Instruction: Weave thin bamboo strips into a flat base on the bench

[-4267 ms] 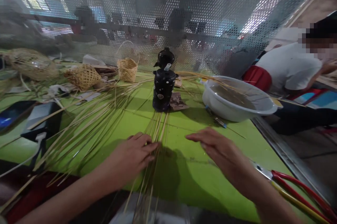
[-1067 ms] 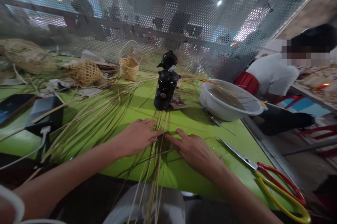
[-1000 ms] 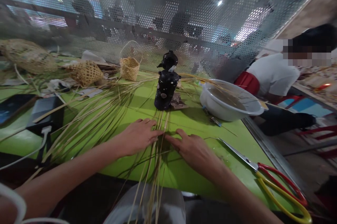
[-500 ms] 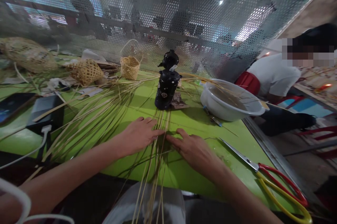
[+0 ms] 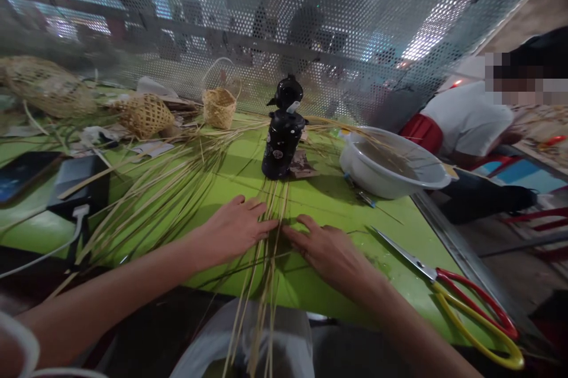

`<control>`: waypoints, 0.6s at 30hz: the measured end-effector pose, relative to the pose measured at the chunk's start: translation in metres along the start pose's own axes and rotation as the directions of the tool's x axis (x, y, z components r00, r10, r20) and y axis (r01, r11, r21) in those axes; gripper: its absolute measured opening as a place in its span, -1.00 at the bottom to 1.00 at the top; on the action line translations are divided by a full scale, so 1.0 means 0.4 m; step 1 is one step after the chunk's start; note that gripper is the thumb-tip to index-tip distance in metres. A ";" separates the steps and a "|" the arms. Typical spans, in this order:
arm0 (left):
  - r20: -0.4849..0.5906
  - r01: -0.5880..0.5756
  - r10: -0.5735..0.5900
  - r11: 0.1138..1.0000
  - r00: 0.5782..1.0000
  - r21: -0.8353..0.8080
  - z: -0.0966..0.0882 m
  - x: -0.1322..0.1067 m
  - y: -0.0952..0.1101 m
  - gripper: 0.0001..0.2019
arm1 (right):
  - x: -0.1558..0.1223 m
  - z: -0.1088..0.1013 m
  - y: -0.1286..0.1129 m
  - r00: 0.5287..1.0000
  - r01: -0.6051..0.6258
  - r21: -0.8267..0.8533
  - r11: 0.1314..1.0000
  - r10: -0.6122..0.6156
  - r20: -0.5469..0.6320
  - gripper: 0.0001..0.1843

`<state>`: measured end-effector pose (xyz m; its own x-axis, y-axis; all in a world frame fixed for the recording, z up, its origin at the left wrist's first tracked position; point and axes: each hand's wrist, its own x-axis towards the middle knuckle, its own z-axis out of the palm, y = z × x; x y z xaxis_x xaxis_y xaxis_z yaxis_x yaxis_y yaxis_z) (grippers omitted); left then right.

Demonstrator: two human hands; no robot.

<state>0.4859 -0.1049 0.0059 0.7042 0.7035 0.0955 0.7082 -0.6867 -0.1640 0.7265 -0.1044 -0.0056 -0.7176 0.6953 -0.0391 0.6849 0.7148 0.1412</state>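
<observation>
At the table's near edge a bundle of thin strips (image 5: pixel 266 248) runs lengthwise, overhanging toward the person and reaching back to the black bottle (image 5: pixel 283 135). It lies between both hands: left hand (image 5: pixel 235 230) flat, fingers outspread, tips pressing the strips; right hand (image 5: pixel 328 251) flat, unclenched, fingertips touching alongside.

Sitting on the surface (image 5: pixel 319 200): three woven baskets (image 5: pixel 219 107) (image 5: pixel 144 115) (image 5: pixel 47 87), one black bottle (image 5: pixel 283 135), one white basin (image 5: pixel 390 162), one pair of scissors (image 5: pixel 461 301), many loose strips (image 5: pixel 177 183). Two hands (image 5: pixel 233 229) (image 5: pixel 331 252) resting near.
</observation>
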 end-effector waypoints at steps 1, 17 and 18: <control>-0.003 -0.005 0.005 1.000 1.000 -0.001 0.002 -0.001 -0.001 -0.68 | -0.002 0.003 -0.001 1.000 0.016 -0.001 1.000 -0.016 -0.010 -0.52; -0.034 -0.004 0.005 0.999 0.999 0.049 0.004 -0.019 0.008 -0.76 | -0.023 0.003 -0.014 0.999 0.018 0.037 0.999 -0.017 -0.039 -0.55; -0.042 -0.019 0.021 0.999 0.999 0.040 0.003 -0.023 0.014 -0.75 | -0.024 0.004 -0.017 0.999 0.015 0.032 0.999 -0.014 -0.043 -0.57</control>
<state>0.4832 -0.1148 0.0027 0.7205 0.6806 0.1331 0.6918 -0.6924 -0.2049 0.7288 -0.1157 -0.0077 -0.7316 0.6817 0.0015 0.6777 0.7271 0.1094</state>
